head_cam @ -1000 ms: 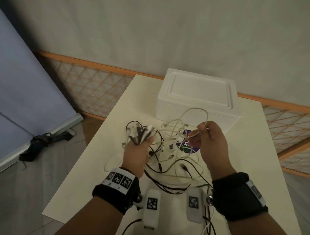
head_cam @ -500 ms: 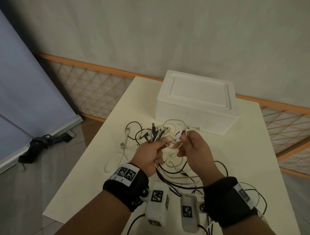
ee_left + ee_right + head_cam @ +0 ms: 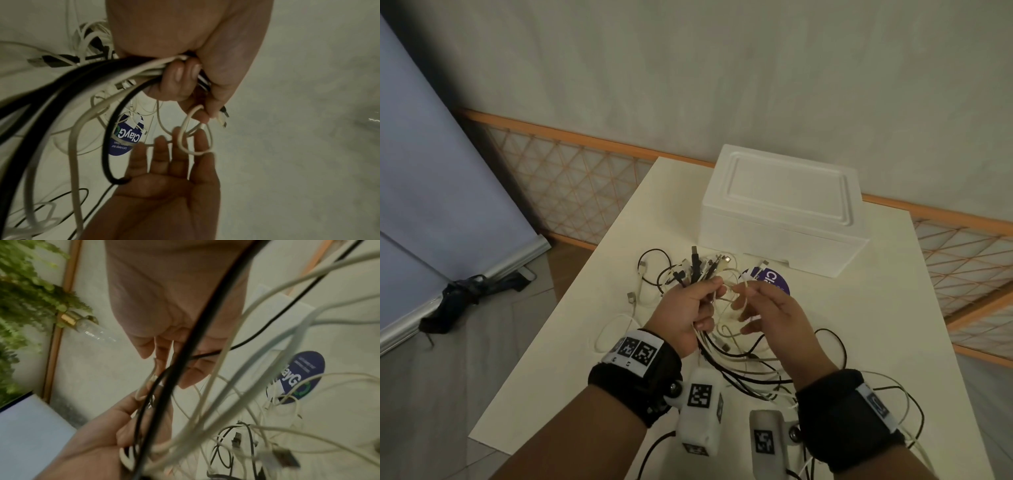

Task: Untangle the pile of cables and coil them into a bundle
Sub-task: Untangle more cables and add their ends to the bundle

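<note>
My left hand (image 3: 707,298) grips a bunch of black and white cables (image 3: 750,363) above the white table (image 3: 859,325), and their plug ends (image 3: 698,267) stick up out of the fist. The left wrist view shows its fingers (image 3: 180,76) curled round the strands and a thin white loop (image 3: 185,134) hanging from its thumb. My right hand (image 3: 746,308) is just to the right, almost touching, with straight, spread fingers (image 3: 162,154); the white loop lies over one of them. The rest of the cables trail in a tangle below both wrists.
A white foam box (image 3: 780,212) stands at the back of the table, with a round purple sticker (image 3: 774,279) in front of it. More cable loops (image 3: 647,270) lie left of the hands, near the table's left edge. A dark object (image 3: 458,298) lies on the floor.
The hands came together. My right hand, which pinched a white cable loop a second ago, has opened its fingers; the loop now hangs at my left hand's thumb.
</note>
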The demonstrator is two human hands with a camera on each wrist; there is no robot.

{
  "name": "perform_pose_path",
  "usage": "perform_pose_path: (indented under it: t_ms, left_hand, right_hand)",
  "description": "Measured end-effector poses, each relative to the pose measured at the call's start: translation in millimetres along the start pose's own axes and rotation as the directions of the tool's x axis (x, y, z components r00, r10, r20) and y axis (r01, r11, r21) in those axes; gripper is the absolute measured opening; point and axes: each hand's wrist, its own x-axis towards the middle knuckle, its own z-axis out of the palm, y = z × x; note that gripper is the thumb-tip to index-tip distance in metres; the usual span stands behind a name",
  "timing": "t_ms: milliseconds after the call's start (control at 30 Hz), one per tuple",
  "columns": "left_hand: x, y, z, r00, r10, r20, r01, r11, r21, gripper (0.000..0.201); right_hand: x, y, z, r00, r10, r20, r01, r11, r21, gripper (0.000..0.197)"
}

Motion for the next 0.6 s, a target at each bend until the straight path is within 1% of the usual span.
perform_pose_path:
  t_ms: [33, 100, 167, 233, 267, 333, 400, 467, 500, 533, 567, 600]
  left_hand:
    - [-1, -1, 0, 1.0, 0.002, 0.005, -0.002, 1.0, -0.004, 0.012]
    - [-2, -2, -1, 1.0, 0.002, 0.015, -0.002, 1.0, -0.03, 0.011]
    - [-4, -2, -3, 0.999, 0.003, 0.035, -0.001, 0.998, -0.056, 0.014]
    - [-6, -1, -4, 0.997, -0.003, 0.082, 0.01, 0.996, -0.09, 0.015]
    - [-7, -1, -4, 0.994, -0.003, 0.107, 0.015, 0.994, -0.108, 0.013]
    - [-8, -1, -6, 0.994, 0.023, 0.103, -0.011, 0.993, -0.115, 0.012]
    - [-2, -1, -10, 0.997, 0.068, 0.029, -0.065, 0.994, -0.091, 0.016]
    - [5, 0, -17, 0.994, 0.094, -0.061, -0.099, 0.992, -0.08, 0.018]
    - [9, 0, -21, 0.989, 0.104, -0.103, -0.113, 0.99, -0.088, 0.018]
    - [12, 0, -26, 0.984, 0.114, -0.136, -0.129, 0.986, -0.103, 0.02]
    - [15, 1, -30, 0.979, 0.125, -0.162, -0.145, 0.982, -0.119, 0.021]
    - [17, 1, -33, 0.975, 0.132, -0.178, -0.156, 0.979, -0.131, 0.022]
  right_hand:
    - [1, 0, -1, 1.0, 0.009, -0.007, -0.009, 0.999, 0.051, 0.023]
    - [5, 0, -2, 0.999, -0.007, -0.033, 0.009, 0.999, 0.045, 0.028]
    - [8, 1, -4, 1.0, -0.01, -0.03, 0.012, 0.998, 0.066, 0.027]
    - [9, -1, -6, 0.999, -0.003, 0.046, -0.008, 0.974, 0.225, 0.019]
    - [9, -2, -9, 0.996, -0.007, 0.088, -0.023, 0.941, 0.337, 0.016]
    - [10, -5, -13, 0.993, -0.031, 0.116, -0.04, 0.826, 0.562, 0.013]
    - [9, -10, -14, 0.998, -0.039, 0.039, 0.003, 0.734, 0.679, 0.016]
    - [8, -10, -17, 0.993, 0.017, -0.115, 0.07, 0.705, 0.706, 0.03]
    - [7, -8, -18, 0.98, 0.06, -0.19, 0.095, 0.698, 0.71, 0.032]
    - [7, -5, -21, 0.959, 0.105, -0.262, 0.11, 0.715, 0.69, 0.032]
    - [7, -2, -25, 0.933, 0.146, -0.328, 0.095, 0.781, 0.617, 0.031]
    - [9, 5, -29, 0.907, 0.177, -0.383, 0.022, 0.887, 0.462, 0.028]
